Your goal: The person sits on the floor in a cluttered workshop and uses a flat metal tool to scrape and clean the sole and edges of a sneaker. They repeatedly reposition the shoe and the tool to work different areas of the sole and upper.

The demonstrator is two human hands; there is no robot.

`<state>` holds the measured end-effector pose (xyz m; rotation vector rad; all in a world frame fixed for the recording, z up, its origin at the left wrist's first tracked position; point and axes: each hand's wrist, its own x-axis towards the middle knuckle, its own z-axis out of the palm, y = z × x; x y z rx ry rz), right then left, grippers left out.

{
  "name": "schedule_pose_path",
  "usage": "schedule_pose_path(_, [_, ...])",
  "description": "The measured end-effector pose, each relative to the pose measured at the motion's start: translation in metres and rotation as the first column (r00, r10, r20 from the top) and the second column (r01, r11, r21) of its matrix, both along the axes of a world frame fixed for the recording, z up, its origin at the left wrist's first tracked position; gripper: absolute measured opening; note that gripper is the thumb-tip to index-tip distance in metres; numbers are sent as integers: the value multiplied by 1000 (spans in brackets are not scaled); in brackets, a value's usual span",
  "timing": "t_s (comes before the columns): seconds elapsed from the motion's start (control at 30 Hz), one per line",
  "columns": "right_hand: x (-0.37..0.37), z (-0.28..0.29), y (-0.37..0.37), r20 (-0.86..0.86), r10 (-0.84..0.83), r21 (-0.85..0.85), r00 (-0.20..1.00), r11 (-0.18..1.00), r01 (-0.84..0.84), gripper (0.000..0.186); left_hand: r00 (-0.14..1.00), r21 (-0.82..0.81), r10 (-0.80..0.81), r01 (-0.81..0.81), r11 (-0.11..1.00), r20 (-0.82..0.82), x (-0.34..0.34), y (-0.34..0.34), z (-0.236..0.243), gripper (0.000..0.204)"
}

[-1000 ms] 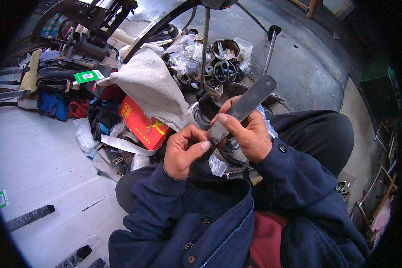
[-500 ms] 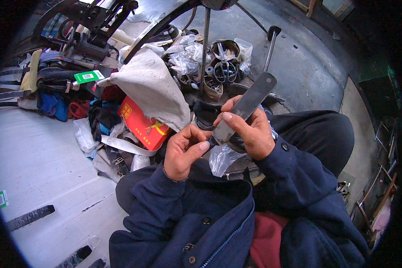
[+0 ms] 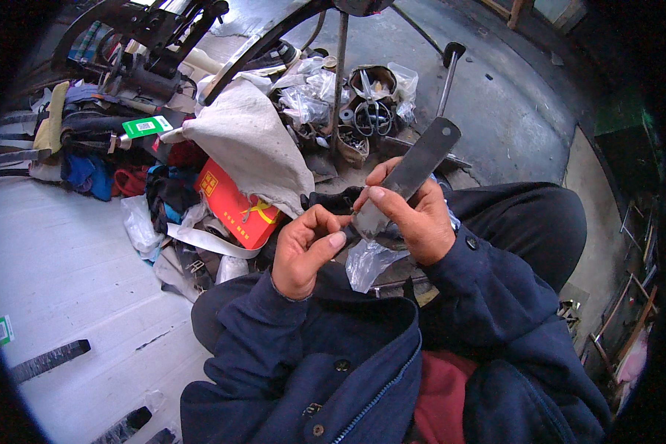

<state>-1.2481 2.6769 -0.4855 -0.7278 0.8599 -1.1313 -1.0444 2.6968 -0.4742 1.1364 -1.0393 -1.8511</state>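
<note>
Head view, looking down past a dark jacket (image 3: 270, 325) at two bare hands. The right hand (image 3: 423, 226) firmly grips a flat grey metal strip (image 3: 422, 157), thumb on the near side. The strip slants across the space between the knees: its rounded end, with a small hole, points up and to the right; its lower end points down toward the left hand (image 3: 303, 251). The left thumb and forefinger make a narrow pinch beside that end; whether they touch the strip or hold something small, I cannot tell.

Whether the strip is sharp does not show. If it is, a slip of the right hand could cut the left fingertips, because they sit so close. A clear bag (image 3: 370, 263) lies crumpled just below the lower end and might snag on it. Beyond the hands are scissors (image 3: 371, 101) and a pot (image 3: 357, 157) of small bits; something small, if fumbled, could be lost amid that clutter.
</note>
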Motion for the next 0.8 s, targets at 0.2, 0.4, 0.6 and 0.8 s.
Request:
schedule_pose_path(0.2, [3, -1, 0, -44, 24, -82, 999, 996, -27, 18, 1000, 1, 1, -1, 1000, -15, 2, 0, -3, 10])
schedule_pose_path(0.4, [-3, -2, 1, -139, 133, -72, 981, 987, -144, 18, 999, 5, 31, -31, 1000, -42, 4, 1, -9, 11])
schedule_pose_path(0.6, [3, -1, 2, -99, 54, -132, 994, 989, -67, 16, 996, 4, 56, -56, 998, -66, 4, 0, -9, 13])
schedule_pose_path(0.8, [0, 3, 0, -55, 84, -97, 995, 991, -89, 16, 992, -15, 90, -92, 996, -89, -3, 1, -2, 10])
